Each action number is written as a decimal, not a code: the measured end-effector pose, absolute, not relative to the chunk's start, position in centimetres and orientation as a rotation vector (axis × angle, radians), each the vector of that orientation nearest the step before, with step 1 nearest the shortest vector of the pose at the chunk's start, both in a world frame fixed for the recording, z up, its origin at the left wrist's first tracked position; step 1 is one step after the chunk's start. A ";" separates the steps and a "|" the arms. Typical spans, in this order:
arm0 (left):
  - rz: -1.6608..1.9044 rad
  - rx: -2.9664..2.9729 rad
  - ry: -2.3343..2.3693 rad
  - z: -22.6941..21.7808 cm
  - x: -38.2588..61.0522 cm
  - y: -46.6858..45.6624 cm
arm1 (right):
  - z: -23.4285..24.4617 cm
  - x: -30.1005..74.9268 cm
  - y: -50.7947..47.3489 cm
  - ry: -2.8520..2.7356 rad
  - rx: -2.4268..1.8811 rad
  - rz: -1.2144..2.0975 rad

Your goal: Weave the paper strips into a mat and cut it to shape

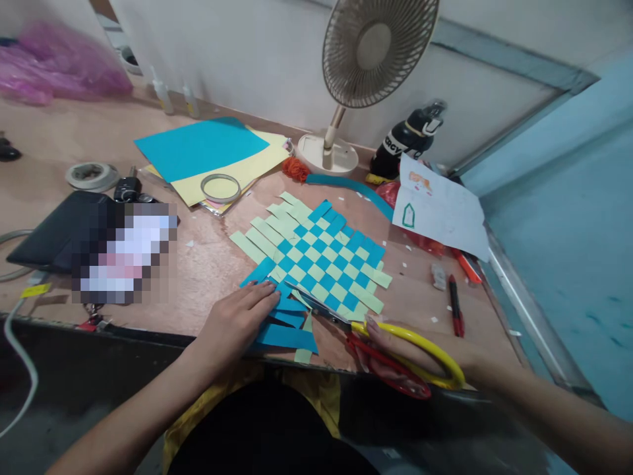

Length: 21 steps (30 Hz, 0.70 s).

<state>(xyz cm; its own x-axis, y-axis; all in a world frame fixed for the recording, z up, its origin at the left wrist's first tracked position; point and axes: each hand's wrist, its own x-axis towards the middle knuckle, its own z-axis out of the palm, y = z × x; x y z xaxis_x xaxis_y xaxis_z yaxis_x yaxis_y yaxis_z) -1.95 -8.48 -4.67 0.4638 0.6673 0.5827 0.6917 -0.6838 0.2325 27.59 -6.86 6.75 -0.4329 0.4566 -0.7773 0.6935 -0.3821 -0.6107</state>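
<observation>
L fingers (pixel 256 295) outstretched on blue strips (pixel 287 338), R fingers (pixel 388 342) gripping scissors (pixel 341 320), woven ppr (pixel 326 258) just fwd of both

Soft, moderate indoor light spreads evenly over the table (pixel 208 247), its source out of view. A pale sheen shows on the surface left of the woven paper (pixel 326 260), which is fairly crisp. Below the table's edge things sink into dark. The bag (pixel 62 63) and bottle (pixel 403 145) look smeared; outer areas stretch; pixel blocks mask the phone (pixel 129 254).
</observation>
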 end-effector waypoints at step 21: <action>-1.205 -2.645 -1.284 -4.6 -2.2 -8.6 | 6.7 26.3 -6.9 1.613 1.509 -2.009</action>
<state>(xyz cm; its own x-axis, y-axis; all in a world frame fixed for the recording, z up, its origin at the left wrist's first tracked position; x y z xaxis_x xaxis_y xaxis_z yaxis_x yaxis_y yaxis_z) -2.18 -8.56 -4.57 0.3861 0.6862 0.6165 0.6591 -0.6728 0.3362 26.31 -6.93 6.72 -0.4800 0.4387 -0.7597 0.6472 -0.4076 -0.6442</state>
